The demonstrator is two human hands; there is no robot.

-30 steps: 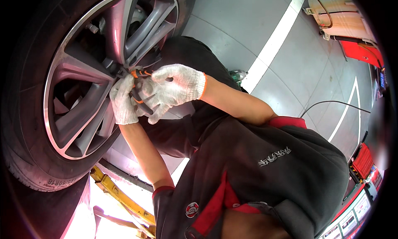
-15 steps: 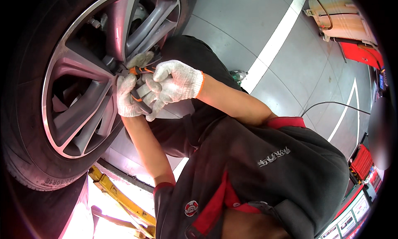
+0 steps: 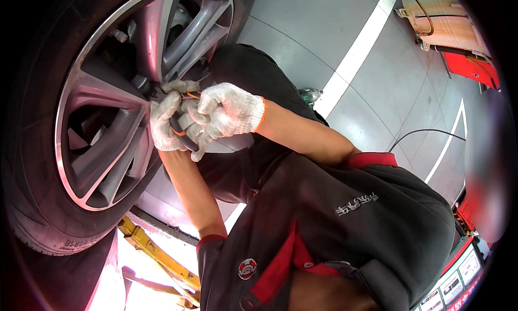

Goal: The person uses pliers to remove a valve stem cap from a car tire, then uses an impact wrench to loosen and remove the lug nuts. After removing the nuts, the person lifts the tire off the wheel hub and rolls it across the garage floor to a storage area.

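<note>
Both my hands wear white knitted gloves with dirty fingers, close together at the middle of a car wheel (image 3: 100,98). My left hand (image 3: 166,122) is closed around a pair of pliers (image 3: 184,134) with black and orange handles. One handle slants down between the gloves; the other is partly covered by grey-stained glove fingers. The jaws lie near the hub, mostly hidden by the fingers. My right hand (image 3: 234,110) is curled at the handle ends, thumb bent in, and appears to grip them; its fingertips are partly hidden.
A black tyre (image 3: 32,149) surrounds the spoked rim. Below it stands a yellow metal frame (image 3: 156,251). White lines (image 3: 359,46) cross the grey tiled floor, where a green-tinted clear object (image 3: 309,96) lies behind my knee. A pale tank (image 3: 440,17) and red equipment (image 3: 468,69) are far right.
The stained glove fingers have closed over the upper handle, so less orange shows. The right hand has barely moved. A blurred shape at the right edge has shifted and looks larger.
</note>
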